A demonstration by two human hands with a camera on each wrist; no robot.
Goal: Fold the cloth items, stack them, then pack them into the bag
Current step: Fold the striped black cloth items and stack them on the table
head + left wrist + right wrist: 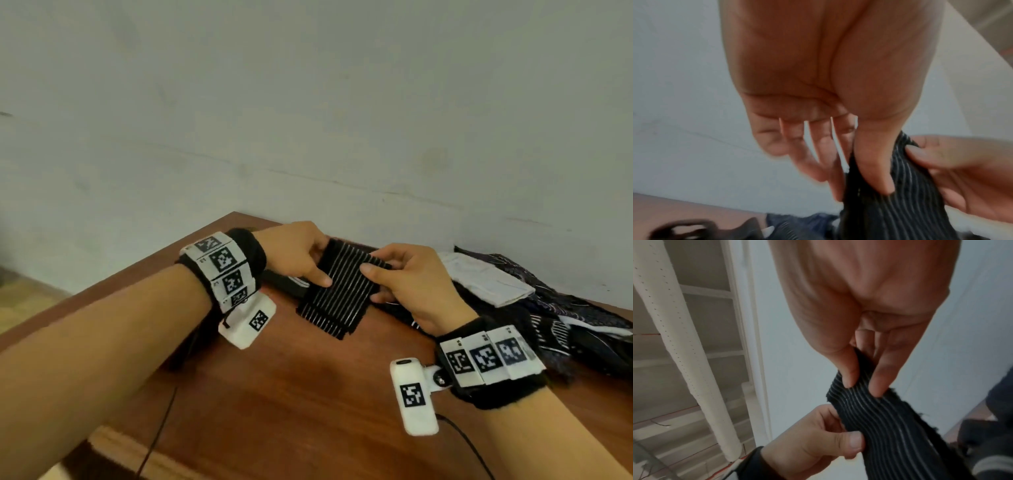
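Observation:
A black cloth with thin white stripes point(337, 291) hangs just above the brown table point(308, 394), held up between both hands. My left hand point(308, 263) pinches its left top edge with thumb on the front and fingers behind. My right hand point(387, 274) pinches the right top edge the same way. The left wrist view shows the thumb pressed on the striped cloth point(900, 203); in the right wrist view two fingertips point(877, 386) clamp the striped cloth point(890, 418). A dark flat item point(284, 282) lies under the left hand; I cannot tell if it is the bag.
A folded white cloth point(486, 281) lies on a heap of dark patterned cloths point(582, 325) at the table's right, against the pale wall. The table's left edge and far corner point(236, 216) are close. Thin black cables point(161, 428) trail over the near side.

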